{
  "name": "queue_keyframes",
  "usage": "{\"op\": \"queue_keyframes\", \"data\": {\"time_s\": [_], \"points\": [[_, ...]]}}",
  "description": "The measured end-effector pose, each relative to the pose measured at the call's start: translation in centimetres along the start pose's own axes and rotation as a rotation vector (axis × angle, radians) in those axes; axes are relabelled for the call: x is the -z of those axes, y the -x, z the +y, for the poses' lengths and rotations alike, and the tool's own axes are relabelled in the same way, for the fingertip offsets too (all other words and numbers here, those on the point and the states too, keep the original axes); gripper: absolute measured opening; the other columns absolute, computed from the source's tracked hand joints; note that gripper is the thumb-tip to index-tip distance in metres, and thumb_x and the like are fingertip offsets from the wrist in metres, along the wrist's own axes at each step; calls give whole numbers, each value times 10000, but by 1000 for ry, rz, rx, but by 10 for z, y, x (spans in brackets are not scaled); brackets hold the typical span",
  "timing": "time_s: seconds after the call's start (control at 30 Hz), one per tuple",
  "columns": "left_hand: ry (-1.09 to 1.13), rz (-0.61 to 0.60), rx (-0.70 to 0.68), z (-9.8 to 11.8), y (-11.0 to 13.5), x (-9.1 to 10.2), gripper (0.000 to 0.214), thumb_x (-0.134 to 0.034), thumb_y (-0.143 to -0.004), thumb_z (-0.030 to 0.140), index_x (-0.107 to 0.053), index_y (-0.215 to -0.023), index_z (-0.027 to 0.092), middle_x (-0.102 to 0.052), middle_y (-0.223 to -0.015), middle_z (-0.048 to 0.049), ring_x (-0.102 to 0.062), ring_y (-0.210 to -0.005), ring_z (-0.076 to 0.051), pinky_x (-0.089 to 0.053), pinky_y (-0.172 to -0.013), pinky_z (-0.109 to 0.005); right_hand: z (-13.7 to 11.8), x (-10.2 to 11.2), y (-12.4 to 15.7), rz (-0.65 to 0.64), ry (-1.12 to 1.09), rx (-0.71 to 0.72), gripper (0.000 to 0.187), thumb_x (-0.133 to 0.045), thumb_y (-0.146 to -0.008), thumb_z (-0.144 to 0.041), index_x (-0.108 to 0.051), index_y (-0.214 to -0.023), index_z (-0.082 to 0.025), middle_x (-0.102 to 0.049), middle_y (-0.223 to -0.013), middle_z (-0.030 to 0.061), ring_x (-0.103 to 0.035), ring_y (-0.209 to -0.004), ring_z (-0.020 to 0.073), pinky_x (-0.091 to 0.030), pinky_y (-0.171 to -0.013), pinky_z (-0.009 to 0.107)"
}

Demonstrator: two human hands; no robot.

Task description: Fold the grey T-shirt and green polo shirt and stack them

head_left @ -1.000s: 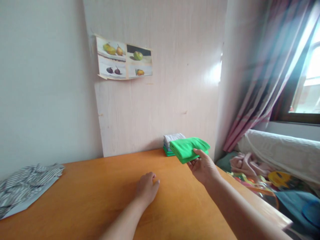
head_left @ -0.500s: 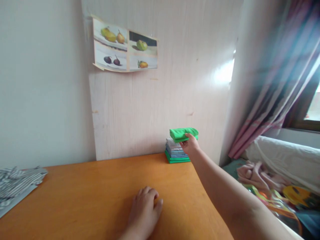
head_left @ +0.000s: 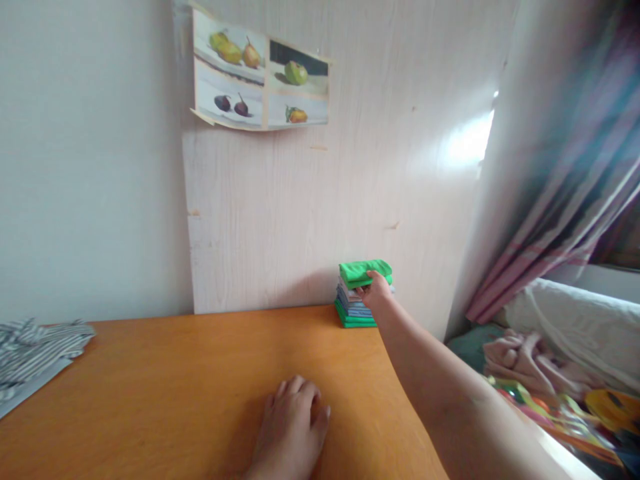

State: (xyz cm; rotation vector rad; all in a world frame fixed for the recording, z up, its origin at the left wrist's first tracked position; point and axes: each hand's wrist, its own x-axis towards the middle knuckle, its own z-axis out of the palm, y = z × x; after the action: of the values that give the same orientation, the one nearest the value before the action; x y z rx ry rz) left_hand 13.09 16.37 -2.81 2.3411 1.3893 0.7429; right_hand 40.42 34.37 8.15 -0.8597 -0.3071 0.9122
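A folded bright green cloth [head_left: 363,272] lies on top of a small stack of folded clothes [head_left: 354,310] at the far right corner of the orange wooden table [head_left: 175,387], against the pale wood panel. My right hand [head_left: 376,291] reaches out to it, fingers pinched on the cloth's near edge. My left hand [head_left: 293,427] rests palm down on the table near me, fingers loosely curled, holding nothing.
A striped grey garment [head_left: 37,350] lies at the table's left edge. Fruit pictures [head_left: 260,77] hang on the panel. To the right, below the table, sit a pink cloth [head_left: 530,363], colourful items, a white bundle and a striped curtain [head_left: 560,180].
My right hand carried the green cloth from mid-air near me out to the stack and set it on top. The left hand stayed on the table.
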Motion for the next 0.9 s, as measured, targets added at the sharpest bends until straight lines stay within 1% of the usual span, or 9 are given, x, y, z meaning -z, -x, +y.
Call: {"op": "queue_keyframes", "data": {"time_s": [0.07, 0.13, 0.23, 0.3, 0.4, 0.5, 0.67, 0.77, 0.9], "points": [[-3, 4, -2, -1, 0, -1, 136, -541, -857, 327, -641, -850, 234, -637, -975, -67, -539, -958, -249, -347, -809, -350, 2, 2, 0, 6, 11, -1, 83, -557, -838, -196, -524, -910, -220, -639, -720, -27, -635, -627, 130, -540, -590, 234], [-3, 12, -5, -1, 0, -1, 129, -550, -854, 325, -644, -851, 237, -637, -974, -66, -538, -956, -250, -347, -811, -349, 2, 3, 1, 3, 21, 0, 100, -579, -856, -271, -526, -928, -228, -647, -744, -26, -648, -655, 136, -550, -605, 245], [7, 21, -3, -1, -1, 0, 115, -568, -844, 320, -650, -845, 240, -642, -971, -68, -543, -955, -252, -349, -808, -344, -2, 3, 2, -4, 37, -1, 223, -562, -891, -453, -529, -944, -239, -655, -775, -9, -665, -706, 158, -565, -621, 279], [13, 23, -1, 0, -1, 1, 115, -572, -842, 324, -652, -838, 242, -645, -969, -70, -548, -955, -256, -350, -807, -343, -4, 1, 2, 0, 54, -4, 272, -520, -910, -508, -528, -957, -240, -654, -782, 1, -667, -719, 165, -570, -627, 296], [18, 17, 3, 2, 0, 2, 112, -576, -839, 323, -652, -838, 241, -646, -969, -70, -551, -952, -257, -352, -811, -346, -8, 0, 1, 18, 106, -18, 225, -523, -920, -454, -532, -971, -234, -651, -773, 3, -658, -699, 162, -571, -618, 304], [24, 21, -7, 1, 0, 1, 108, -573, -840, 313, -650, -845, 238, -644, -963, -65, -551, -949, -252, -352, -809, -346, -13, 0, 0, 35, 202, -43, 208, -582, -890, -416, -556, -940, -215, -646, -727, 16, -638, -638, 171, -557, -552, 299], [18, 19, -10, -1, 0, 0, 123, -571, -846, 326, -650, -846, 232, -644, -973, -68, -547, -962, -254, -356, -816, -346, -30, 10, -4, 65, 374, -48, 363, -615, -847, -554, -580, -843, -194, -593, -603, 17, -565, -506, 153, -471, -417, 227], [7, 6, 0, 1, 0, 2, 123, -570, -847, 328, -647, -850, 233, -643, -971, -65, -547, -963, -250, -354, -824, -344, -44, 21, -9, 117, 465, 2, 447, -595, -834, -642, -578, -825, -195, -542, -549, -2, -512, -454, 136, -398, -374, 200], [-7, 4, -1, 4, 0, 4, 114, -572, -847, 326, -640, -846, 235, -638, -962, -60, -544, -949, -241, -344, -822, -341, -67, 39, -20, 154, 560, 130, 395, -567, -882, -588, -583, -851, -195, -516, -534, -20, -468, -423, 125, -352, -391, 215]]}}
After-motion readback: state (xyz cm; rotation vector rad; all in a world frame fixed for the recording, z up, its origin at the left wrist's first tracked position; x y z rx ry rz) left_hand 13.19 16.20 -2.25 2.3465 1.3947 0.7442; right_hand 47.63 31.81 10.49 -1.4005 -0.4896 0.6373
